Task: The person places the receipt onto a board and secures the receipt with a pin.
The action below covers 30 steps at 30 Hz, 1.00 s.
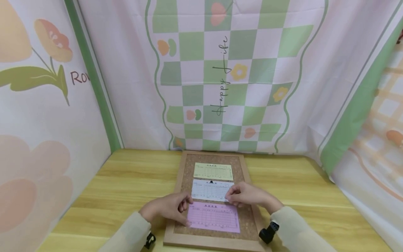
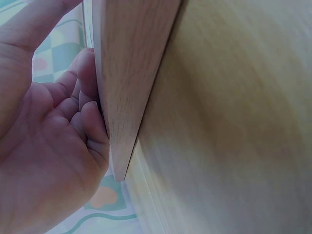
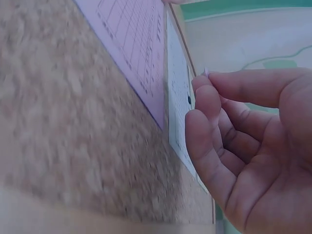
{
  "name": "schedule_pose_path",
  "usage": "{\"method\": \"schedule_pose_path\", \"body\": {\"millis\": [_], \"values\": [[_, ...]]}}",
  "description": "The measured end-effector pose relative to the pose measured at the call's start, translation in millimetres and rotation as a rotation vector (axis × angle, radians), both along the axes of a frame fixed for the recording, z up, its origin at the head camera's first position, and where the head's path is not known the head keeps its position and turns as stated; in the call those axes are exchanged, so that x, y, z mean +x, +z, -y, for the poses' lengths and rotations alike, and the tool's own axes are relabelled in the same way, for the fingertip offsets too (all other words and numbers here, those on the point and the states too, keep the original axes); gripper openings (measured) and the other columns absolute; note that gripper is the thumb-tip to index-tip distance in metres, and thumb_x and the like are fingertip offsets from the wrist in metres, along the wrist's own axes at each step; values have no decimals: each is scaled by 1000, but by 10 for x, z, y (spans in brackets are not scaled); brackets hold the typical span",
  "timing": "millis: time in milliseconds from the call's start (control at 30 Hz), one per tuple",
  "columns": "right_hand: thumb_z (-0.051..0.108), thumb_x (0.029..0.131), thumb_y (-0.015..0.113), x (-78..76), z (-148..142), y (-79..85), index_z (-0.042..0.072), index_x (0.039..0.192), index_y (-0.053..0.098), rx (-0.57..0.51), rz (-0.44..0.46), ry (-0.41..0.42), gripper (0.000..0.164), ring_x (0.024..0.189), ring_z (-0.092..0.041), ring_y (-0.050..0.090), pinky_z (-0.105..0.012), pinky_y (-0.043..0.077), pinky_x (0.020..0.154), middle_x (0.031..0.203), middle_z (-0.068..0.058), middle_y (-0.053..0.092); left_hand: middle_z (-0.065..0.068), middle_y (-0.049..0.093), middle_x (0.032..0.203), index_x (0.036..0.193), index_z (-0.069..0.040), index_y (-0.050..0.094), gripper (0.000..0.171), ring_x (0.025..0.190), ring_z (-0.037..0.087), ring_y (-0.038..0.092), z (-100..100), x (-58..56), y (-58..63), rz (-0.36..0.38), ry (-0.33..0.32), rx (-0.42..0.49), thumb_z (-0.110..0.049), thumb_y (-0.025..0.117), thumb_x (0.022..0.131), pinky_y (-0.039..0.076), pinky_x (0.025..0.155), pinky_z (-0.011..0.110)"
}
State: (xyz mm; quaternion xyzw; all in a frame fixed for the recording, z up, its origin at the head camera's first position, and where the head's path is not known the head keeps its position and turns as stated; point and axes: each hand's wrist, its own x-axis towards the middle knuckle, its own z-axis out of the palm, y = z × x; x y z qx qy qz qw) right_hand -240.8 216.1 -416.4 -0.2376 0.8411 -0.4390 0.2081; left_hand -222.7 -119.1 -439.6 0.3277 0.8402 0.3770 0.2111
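A framed corkboard lies on the table with yellow, white and pink printed slips. My left hand is at the left side of the pink slip. Its thumb rests at the lower left corner and its index finger near the upper one; the other fingers bend in by the wooden frame. Over the lower right of the white slip, my right hand pinches a small pale push pin between thumb and index finger, mostly hidden by the fingertips.
Above the white slip, the yellow slip lies on the cork. A black pin stands at the white slip's top edge. Around the board is the wood-grain table, backed by a checkered curtain.
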Motion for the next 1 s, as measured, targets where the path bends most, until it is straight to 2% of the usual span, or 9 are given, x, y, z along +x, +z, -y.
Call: {"method": "schedule_pose_path", "body": {"millis": [200, 367, 667, 1000], "values": [[11, 95, 67, -7, 129, -37, 1, 97, 71, -6, 21, -1, 11, 75, -18, 63, -35, 56, 65, 82, -5, 66, 1, 53, 88, 116, -8, 55, 54, 76, 6, 47, -4, -14, -11, 8, 0, 7, -16, 89, 75, 42, 69, 22], [13, 95, 67, -32, 207, -42, 2, 98, 72, -1, 44, 18, 12, 74, -17, 61, -32, 55, 64, 81, -5, 66, 1, 53, 89, 117, -8, 55, 54, 77, 7, 46, -1, -22, -16, 20, 2, 12, -16, 89, 76, 41, 70, 22], [12, 95, 67, -34, 356, -82, 3, 97, 73, -6, 44, 30, 11, 70, -16, 61, -30, 54, 62, 78, -5, 66, 1, 54, 88, 117, -8, 55, 54, 76, 6, 47, 0, -20, -11, -1, -5, 6, -16, 89, 75, 42, 69, 22], [11, 94, 68, -45, 498, -120, 3, 94, 74, -10, 51, 33, 10, 67, -13, 61, -28, 53, 59, 77, -5, 67, 1, 53, 88, 117, -8, 55, 53, 76, 7, 46, 0, -20, -8, 29, 4, 14, -15, 89, 76, 41, 69, 22]]}}
